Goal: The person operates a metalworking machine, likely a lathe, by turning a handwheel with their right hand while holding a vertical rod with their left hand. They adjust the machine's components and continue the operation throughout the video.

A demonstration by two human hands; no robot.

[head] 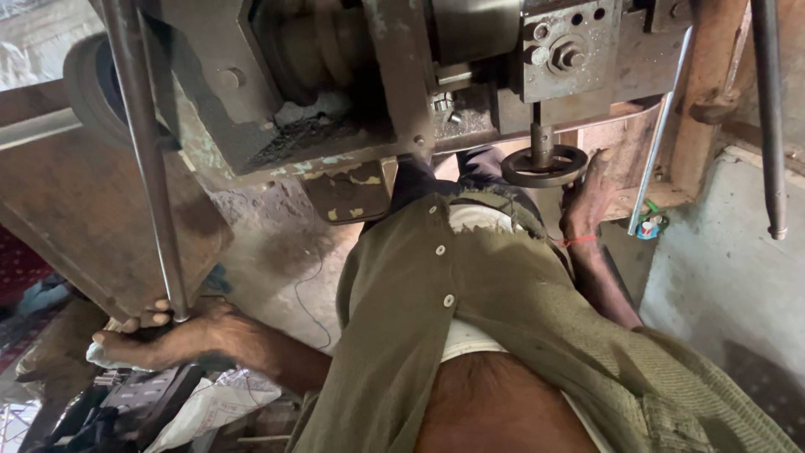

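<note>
The rod (149, 159) runs up from the left hand (172, 335), whose fingers (138, 320) are clenched round its lower end. The right hand (587, 201) rests open just beside the handwheel (545, 165), under the machine (377, 75). Judging by this, feeding is in hand; steady grip matters.

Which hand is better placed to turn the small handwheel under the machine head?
The right hand: it rests right beside the handwheel. The left hand is far off, gripping the lower end of the long steel rod.
</note>
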